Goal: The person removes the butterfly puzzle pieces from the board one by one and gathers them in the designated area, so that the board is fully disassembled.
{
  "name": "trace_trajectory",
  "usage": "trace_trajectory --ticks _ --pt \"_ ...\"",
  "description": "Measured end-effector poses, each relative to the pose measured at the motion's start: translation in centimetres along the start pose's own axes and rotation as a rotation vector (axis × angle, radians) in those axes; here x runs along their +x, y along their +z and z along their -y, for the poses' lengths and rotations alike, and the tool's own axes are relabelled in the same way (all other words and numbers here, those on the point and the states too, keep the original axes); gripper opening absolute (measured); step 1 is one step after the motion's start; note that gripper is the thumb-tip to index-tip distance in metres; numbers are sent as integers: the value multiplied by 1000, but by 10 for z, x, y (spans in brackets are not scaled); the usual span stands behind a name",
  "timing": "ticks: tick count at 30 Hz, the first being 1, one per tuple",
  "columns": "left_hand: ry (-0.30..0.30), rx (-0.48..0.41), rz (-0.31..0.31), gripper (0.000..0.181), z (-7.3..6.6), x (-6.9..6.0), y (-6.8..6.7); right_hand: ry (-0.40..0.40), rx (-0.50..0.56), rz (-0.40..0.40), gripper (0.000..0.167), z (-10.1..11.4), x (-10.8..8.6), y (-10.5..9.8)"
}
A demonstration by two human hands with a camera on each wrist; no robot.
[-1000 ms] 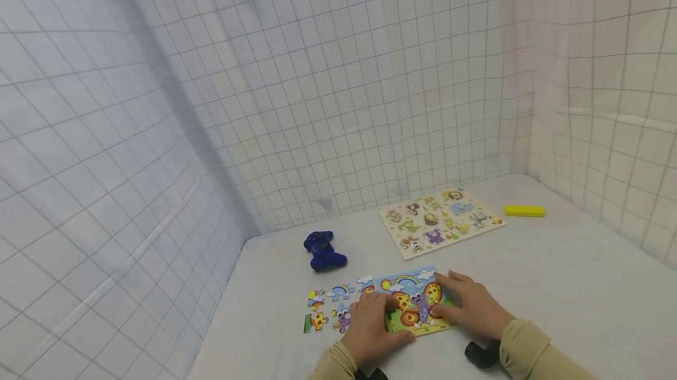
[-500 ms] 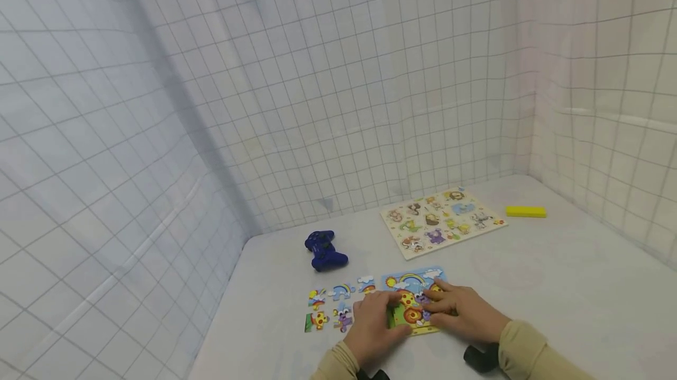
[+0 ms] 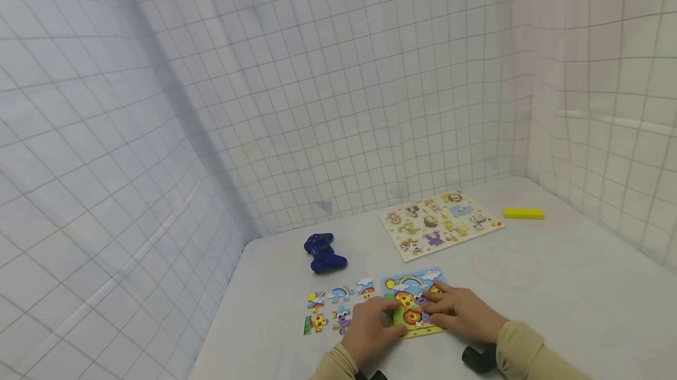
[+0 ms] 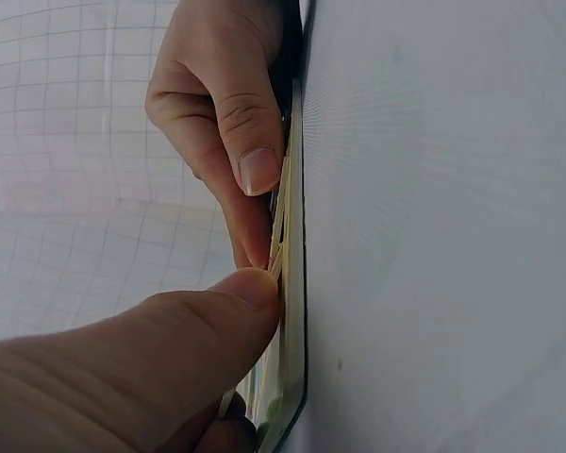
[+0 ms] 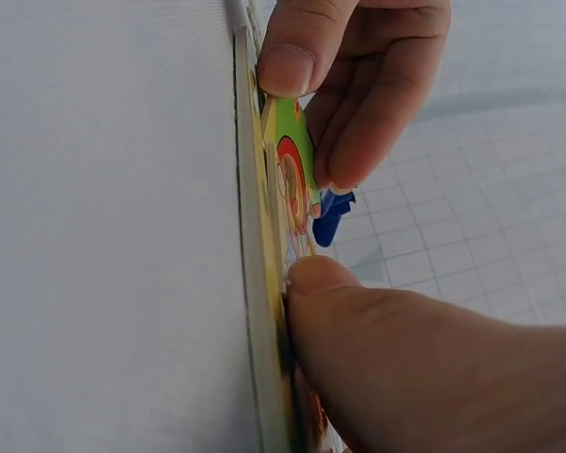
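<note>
A colourful jigsaw board (image 3: pixel 425 331) with a sun, rainbow and purple insect lies on the table before me. At its lower left corner my left hand (image 3: pixel 370 330) pinches a puzzle piece (image 5: pixel 297 151), green with an orange swirl, between thumb and fingers. In the right wrist view this piece sits slightly raised at one edge. My right hand (image 3: pixel 468 309) rests over the board's right part, its fingers extended and touching the pieces. Its thumb (image 4: pixel 255 160) lies along the board's near side in the left wrist view. The hands hide parts of the picture.
Several loose puzzle pieces (image 3: pixel 341 293) lie left of the board. Behind are a blue game controller (image 3: pixel 324 254), an animal-picture board (image 3: pixel 441 224) and a yellow block (image 3: pixel 523 213). Grid-patterned white curtains (image 3: pixel 338 104) enclose the table.
My right hand has moved left, from the board's right edge onto the pieces. The board has shifted slightly right. My left hand stays nearly in place at the lower left corner.
</note>
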State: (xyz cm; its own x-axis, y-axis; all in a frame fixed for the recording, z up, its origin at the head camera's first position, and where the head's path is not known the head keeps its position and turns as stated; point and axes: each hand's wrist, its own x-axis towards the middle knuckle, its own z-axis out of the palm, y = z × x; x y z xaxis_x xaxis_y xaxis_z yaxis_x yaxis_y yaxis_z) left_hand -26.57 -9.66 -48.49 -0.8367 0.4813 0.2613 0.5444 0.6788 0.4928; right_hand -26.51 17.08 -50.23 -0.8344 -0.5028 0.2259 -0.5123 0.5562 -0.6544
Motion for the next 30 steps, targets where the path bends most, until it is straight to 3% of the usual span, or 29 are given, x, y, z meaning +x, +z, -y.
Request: trace_trajectory --ticks 6,15,19,23,30 --pt "-35 -2 -5 41 -1 -2 1 -1 0 -1 33 -1 0 1" --pt "38 55 -29 39 -2 -2 -6 -8 -34 1 35 -3 2 3" --pt "81 83 -114 37 4 -2 -15 -11 -43 3 34 -3 4 2" --pt "115 8 -215 37 15 -5 -23 14 -24 9 32 -1 3 1" --pt "55 -120 -208 41 27 -14 -38 18 15 15 33 -1 1 0"
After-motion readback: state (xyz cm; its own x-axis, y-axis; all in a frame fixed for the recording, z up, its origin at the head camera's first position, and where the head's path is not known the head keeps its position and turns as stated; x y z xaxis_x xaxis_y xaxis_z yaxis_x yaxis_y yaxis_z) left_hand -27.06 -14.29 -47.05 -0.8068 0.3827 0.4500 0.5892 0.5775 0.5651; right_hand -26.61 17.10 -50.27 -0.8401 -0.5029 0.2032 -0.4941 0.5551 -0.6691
